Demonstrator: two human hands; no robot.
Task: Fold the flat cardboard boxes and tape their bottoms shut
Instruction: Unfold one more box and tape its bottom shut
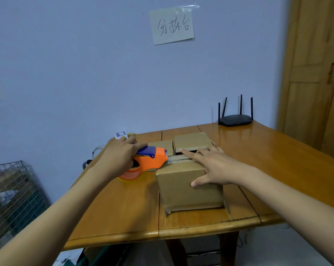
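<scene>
A person stands at a wooden table [277, 150] set against a pale blue wall. A folded cardboard box [189, 189] sits near the front edge of the table, upside down, its bottom flaps facing up. The right hand [210, 166] lies flat on top of the box, fingers spread and relaxed, pressing the flaps down; the index finger reaches along the seam and the thumb hangs over the near side. The left hand [118, 156] is wrapped around an orange tape dispenser [149, 162] with a blue top piece, its front end touching the left end of the seam. A strip of tape [177, 158] appears to run along the seam from the dispenser toward the right hand. Just behind sits a second cardboard box [191, 142]. A black router [235, 120] with four antennas stands at the far right corner of the table. A handwritten paper sign [172, 25] is taped to the wall above. A wire cage [12, 198] stands on the floor to the left.
</scene>
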